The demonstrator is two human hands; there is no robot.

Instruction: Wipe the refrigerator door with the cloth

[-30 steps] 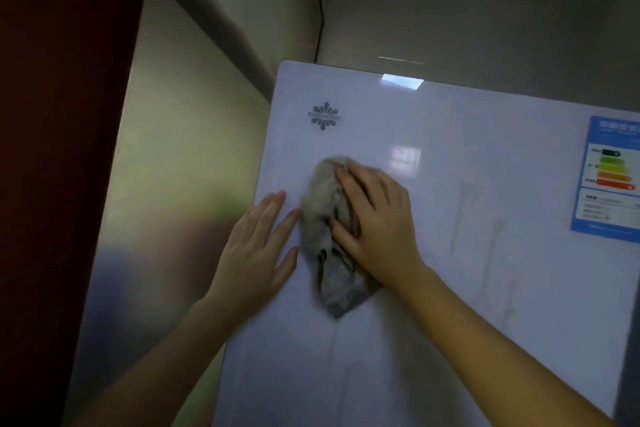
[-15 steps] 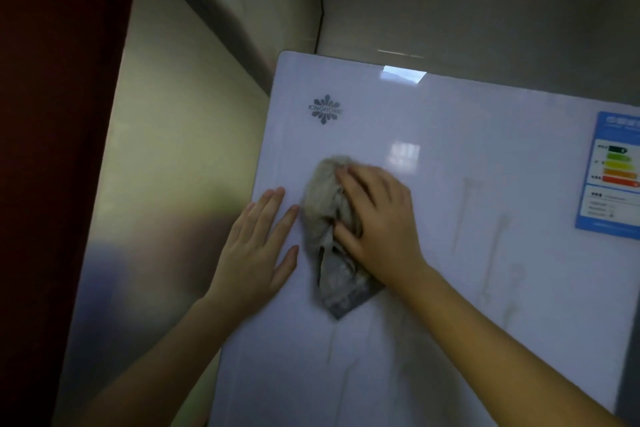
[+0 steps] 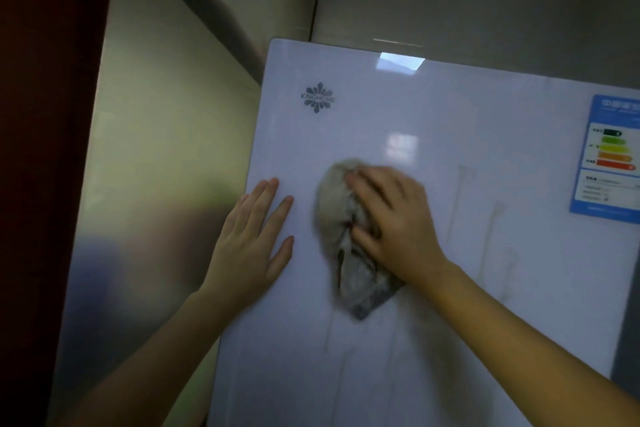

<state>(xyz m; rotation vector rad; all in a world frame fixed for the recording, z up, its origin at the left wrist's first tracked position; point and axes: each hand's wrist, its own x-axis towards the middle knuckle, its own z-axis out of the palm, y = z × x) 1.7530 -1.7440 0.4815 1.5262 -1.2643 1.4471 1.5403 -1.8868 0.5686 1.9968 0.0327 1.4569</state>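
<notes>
Head view gives me the refrigerator door (image 3: 450,340) filling the middle and right of the picture, its top edge slanting across the upper part and its left edge running down beside a brushed metal panel (image 3: 156,149), with a dark red surface (image 3: 45,114) further left. The cloth (image 3: 341,218) sits in the upper left part of the door, below and a little right of the logo (image 3: 318,98). Bare glossy door lies open above it up to the top edge. To its right there is more free door, crossed by faint vertical streaks (image 3: 493,222), as far as the blue energy label (image 3: 609,156) at the frame's right side. The cloth is a bunched grey wad, longer than wide, its long axis running roughly up and down the door, rounded end up and a pointed corner hanging at the bottom. My right hand (image 3: 394,222) holds it against the door, fingers curved over its upper end and thumb pushed into its middle, forearm coming in from the lower right. My left hand (image 3: 252,239) lies flat on the door at its left edge, fingers straight and pointing up, apart from the cloth.
</notes>
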